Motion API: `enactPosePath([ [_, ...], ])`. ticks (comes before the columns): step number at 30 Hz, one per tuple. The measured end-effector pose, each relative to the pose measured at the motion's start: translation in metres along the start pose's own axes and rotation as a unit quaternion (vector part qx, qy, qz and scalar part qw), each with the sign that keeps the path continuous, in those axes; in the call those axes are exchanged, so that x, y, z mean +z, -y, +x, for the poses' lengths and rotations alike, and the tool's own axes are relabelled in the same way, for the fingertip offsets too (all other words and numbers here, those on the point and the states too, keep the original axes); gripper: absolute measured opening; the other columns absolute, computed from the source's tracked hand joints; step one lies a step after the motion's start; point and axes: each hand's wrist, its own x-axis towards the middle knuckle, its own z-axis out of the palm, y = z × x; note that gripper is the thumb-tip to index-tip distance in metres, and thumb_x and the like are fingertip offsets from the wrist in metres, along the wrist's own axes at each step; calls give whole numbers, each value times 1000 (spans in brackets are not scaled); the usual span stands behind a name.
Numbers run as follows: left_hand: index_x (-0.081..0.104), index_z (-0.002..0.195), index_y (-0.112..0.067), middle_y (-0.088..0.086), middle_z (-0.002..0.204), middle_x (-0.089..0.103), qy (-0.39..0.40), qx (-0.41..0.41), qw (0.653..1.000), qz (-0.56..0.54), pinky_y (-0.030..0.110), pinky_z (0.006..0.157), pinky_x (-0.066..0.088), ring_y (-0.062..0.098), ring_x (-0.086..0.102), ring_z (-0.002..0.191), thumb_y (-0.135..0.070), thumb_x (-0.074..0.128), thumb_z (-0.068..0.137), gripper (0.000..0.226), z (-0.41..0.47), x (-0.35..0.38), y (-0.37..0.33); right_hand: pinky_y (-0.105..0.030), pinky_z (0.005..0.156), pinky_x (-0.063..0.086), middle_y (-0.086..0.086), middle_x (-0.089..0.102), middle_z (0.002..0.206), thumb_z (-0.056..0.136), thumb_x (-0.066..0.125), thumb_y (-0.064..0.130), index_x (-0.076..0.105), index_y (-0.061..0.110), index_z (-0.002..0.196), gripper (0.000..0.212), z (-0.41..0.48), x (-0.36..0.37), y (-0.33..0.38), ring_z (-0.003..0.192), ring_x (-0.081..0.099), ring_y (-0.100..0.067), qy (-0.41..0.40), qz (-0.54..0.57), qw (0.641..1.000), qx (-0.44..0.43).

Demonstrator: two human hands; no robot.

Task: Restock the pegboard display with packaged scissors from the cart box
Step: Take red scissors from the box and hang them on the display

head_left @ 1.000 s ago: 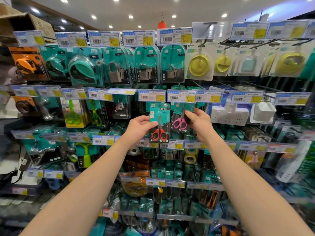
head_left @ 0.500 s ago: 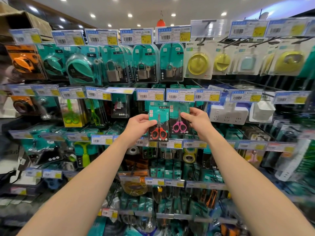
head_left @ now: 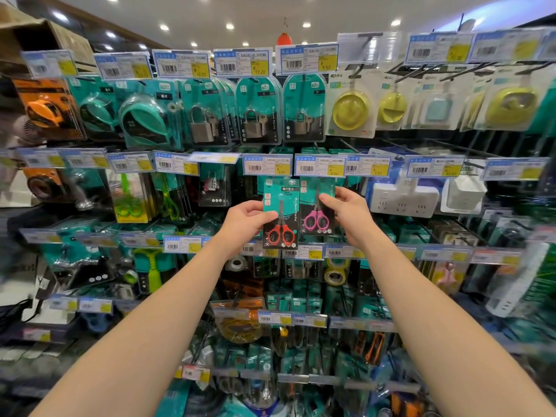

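The left hand (head_left: 243,221) is pinching the red scissors pack (head_left: 281,195) by its left edge, while the right hand (head_left: 350,212) is pinching the right edge of the adjacent pink scissors pack (head_left: 316,219).

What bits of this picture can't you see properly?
Head view: the peg behind the red scissors pack is hidden by the pack.
The pink scissors pack's right edge is covered by the right hand.
Left-edge price tags are too blurred to read.
The cart box is out of frame.

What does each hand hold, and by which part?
The left hand pinches the red-handled scissors pack by its left edge; the right hand pinches the pink-handled scissors pack by its right edge.
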Motion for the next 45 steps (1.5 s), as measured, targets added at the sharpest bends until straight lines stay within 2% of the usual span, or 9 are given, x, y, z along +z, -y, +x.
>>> enactPosePath([
  [6, 72, 113, -13, -1, 93, 78, 11, 3, 1000, -14, 22, 63, 47, -3, 62, 56, -18, 75, 93, 20, -1, -2, -1, -50, 105, 53, -8, 63, 139, 86, 79, 37, 46, 11, 151, 78, -1, 0, 4, 117, 68, -27, -7, 23, 1000, -11],
  [15, 72, 111, -16, -5, 94, 79, 11, 5, 1000, -11, 23, 73, 54, -3, 71, 70, -21, 76, 93, 20, 1, -2, -3, -48, 110, 48, -10, 56, 146, 91, 77, 32, 46, 6, 150, 71, 16, 5, 19, 127, 60, -29, -62, -66, 996, 16],
  [20, 71, 115, -12, 1, 100, 79, 16, 2, 1000, -7, 19, 64, 53, -1, 69, 69, -20, 77, 92, 25, 4, 4, -2, -52, 107, 51, -6, 68, 131, 53, 93, 61, 64, 18, 122, 86, 73, -2, -16, 117, 66, -30, -69, -81, 993, 46],
  [23, 70, 115, -9, 3, 99, 78, 19, -1, 1000, -21, 13, 60, 51, -2, 71, 69, -16, 76, 93, 24, 5, 9, -1, -44, 106, 49, -1, 57, 124, 80, 86, 42, 60, 10, 132, 67, 70, 8, -8, 117, 58, -25, -95, -87, 991, 48],
  [26, 70, 112, -9, 2, 96, 77, 25, 1, 999, -22, 11, 55, 48, -4, 67, 61, -15, 75, 93, 20, 7, 11, 0, -41, 96, 54, -6, 63, 116, 82, 84, 39, 63, 18, 104, 37, 54, 17, 1, 107, 61, -27, -141, -117, 982, 47],
  [32, 72, 115, -15, 1, 101, 79, 31, 0, 999, -9, 17, 60, 47, -3, 67, 64, -22, 77, 92, 24, 15, 16, 1, -33, 81, 45, -3, 66, 106, 96, 68, 41, 63, 14, 107, 29, 20, 23, 0, 95, 60, -21, -227, -134, 964, 18],
  [36, 72, 117, -17, 1, 105, 79, 38, 1, 999, -13, 16, 64, 48, -1, 69, 71, -24, 78, 92, 27, 19, 25, -1, -41, 86, 58, 1, 71, 111, 95, 62, 47, 64, 19, 117, 35, -5, 30, -4, 100, 68, -19, -125, -72, 990, -9],
  [39, 72, 116, -19, 0, 105, 79, 48, 11, 999, -20, 15, 67, 51, 4, 74, 83, -23, 77, 92, 25, 19, 35, -2, -26, 73, 54, 5, 73, 104, 95, 70, 32, 65, 21, 115, 23, -17, 29, -7, 92, 69, -7, -39, -97, 994, -26],
  [45, 66, 124, -23, -3, 108, 77, 66, 9, 998, -2, 26, 78, 53, 7, 72, 98, -29, 78, 92, 35, 16, 47, 1, -28, 77, 55, 2, 79, 102, 94, 73, 16, 73, 21, 111, 18, -20, 15, -12, 95, 75, -17, -26, -83, 994, -69],
])
